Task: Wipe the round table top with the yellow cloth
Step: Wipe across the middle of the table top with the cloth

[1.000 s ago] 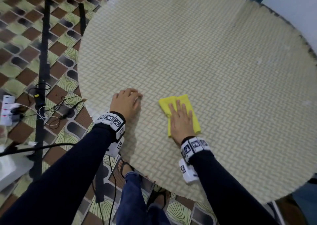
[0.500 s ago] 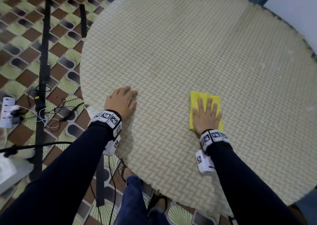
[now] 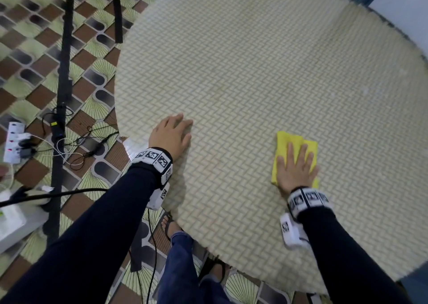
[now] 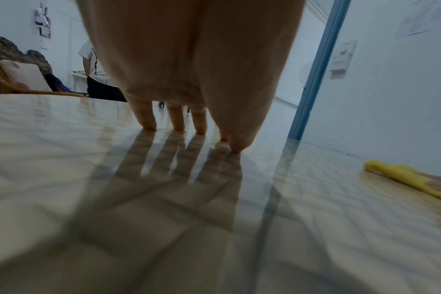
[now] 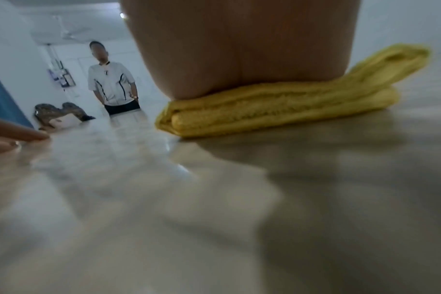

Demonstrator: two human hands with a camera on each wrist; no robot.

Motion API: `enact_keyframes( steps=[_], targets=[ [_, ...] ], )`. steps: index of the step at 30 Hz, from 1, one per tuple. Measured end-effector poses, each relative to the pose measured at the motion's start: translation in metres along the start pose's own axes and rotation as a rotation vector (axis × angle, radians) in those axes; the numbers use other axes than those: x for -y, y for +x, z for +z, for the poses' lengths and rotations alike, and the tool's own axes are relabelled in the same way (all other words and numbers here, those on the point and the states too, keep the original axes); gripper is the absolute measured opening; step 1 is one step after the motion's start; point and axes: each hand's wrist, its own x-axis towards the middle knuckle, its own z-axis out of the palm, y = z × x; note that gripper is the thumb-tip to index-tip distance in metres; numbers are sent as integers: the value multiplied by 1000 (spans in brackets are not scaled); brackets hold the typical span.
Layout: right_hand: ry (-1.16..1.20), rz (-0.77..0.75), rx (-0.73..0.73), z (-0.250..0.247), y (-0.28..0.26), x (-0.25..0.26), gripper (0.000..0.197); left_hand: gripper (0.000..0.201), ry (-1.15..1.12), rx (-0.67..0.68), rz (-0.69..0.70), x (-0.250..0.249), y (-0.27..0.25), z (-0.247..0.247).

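Mid-wipe, I judge: my right hand (image 3: 295, 169), fingers flat, presses yellow cloth (image 3: 283, 141) near round table top (image 3: 254, 60)'s near edge; left hand (image 3: 171, 134) flat beside; far surface likely remains.

yellow cloth (image 3: 292, 144) — partly under right hand (image 3: 295, 168)

Head view steeply down over the round table (image 3: 254, 72); wrist views low along its surface, sharing the yellow cloth (image 4: 403, 177).

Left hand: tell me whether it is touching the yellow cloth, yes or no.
No; in the head view the left hand rests on bare table top, well apart from the yellow cloth under the right hand.
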Motion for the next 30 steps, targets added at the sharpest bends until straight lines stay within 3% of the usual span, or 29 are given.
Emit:
enact_keyframes(
  steps=[2, 5, 10, 15, 18, 20, 22, 25, 28, 30],
  targets=[
    [-42, -42, -23, -2, 14, 32, 57, 47, 6, 4, -5, -1, 2, 0],
    [-101, -293, -17, 14, -7, 61, 56, 47, 21, 15, -5, -2, 2, 1],
    [-113, -473, -15, 41, -78, 10, 57, 47, 15, 12, 7, -1, 4, 2],
    [-82, -252, -36, 20, -59, -52, 56, 48, 7, 1, 23, 1, 4, 4],
    [-12, -33, -54, 6, -18, -25, 54, 48, 9, -1, 22, 2, 5, 2],
    [-6, 19, -39, -2, 6, 11, 54, 48, 6, -3, 20, 1, 5, 3],
    [-48, -97, -38, 2, 14, 45, 53, 48, 7, -4, 18, 1, 6, 6],
    [-132, -406, -50, 25, -14, 73, 55, 48, 25, -11, 22, 3, 7, 10],
    [-153, -597, -39, 49, -70, 49, 55, 48, 37, -7, 19, 2, 6, 11],
    [-178, -601, -33, 51, -87, 7, 52, 49, 38, 5, 17, 2, 6, 10]
  ],
)
